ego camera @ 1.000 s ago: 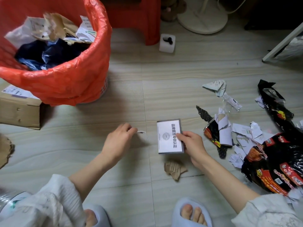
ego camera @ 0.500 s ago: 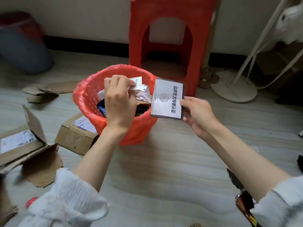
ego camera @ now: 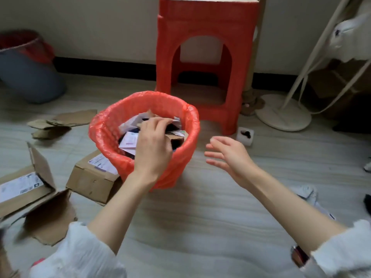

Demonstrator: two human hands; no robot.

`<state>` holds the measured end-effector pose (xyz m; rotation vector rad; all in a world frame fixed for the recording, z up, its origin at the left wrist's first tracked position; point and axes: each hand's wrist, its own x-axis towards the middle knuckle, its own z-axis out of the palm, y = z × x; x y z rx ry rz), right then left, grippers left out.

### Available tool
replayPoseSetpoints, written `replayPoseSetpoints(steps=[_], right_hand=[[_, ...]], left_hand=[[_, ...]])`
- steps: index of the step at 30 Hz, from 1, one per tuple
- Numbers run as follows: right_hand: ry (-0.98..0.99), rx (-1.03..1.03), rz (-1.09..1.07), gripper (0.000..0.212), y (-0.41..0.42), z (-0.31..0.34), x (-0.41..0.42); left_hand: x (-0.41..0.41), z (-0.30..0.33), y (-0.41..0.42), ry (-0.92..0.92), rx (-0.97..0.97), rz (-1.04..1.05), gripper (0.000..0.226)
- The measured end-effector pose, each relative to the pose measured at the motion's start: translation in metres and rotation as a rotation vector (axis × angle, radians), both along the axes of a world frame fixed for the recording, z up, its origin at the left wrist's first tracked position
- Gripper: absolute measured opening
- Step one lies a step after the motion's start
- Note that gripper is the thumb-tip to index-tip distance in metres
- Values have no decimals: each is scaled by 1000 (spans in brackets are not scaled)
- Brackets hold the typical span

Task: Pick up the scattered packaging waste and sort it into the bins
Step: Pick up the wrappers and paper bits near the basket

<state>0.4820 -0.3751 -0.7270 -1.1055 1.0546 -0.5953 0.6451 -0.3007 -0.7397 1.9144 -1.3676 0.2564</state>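
Both hands are empty, the left hand (ego camera: pixel 153 145) loosely curled over the red-lined bin (ego camera: pixel 104 135) of light paper scraps, the right hand (ego camera: pixel 226 155) spread beside it, while stiff, light torn cardboard (ego camera: pixel 50 219) lies on the floor, best pinched by an edge.

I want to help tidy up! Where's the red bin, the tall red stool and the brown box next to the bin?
red bin (ego camera: pixel 186 109): head view, on its back rim.
red stool (ego camera: pixel 206 19): head view, on its front panel.
brown box (ego camera: pixel 90 177): head view, on its top face.
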Motion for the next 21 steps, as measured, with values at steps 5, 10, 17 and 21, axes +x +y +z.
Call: replayPoseSetpoints(steps=[5,10,17,21], right_hand=[[247,22,-78,13,18,-48,-100],[591,80,-140,16,57,-127,-195],[1238,-345,-147,39,87,-174,-283],[1363,-230,64,74,81,-186,-306]], left_hand=[[-84,-50,5,-134,163,-382,42],[-143,-139,36,-207,510,-725,36],[-201,-193,76,-515,687,-1184,48],[-221,-204,85,-672,703,-1424,54]])
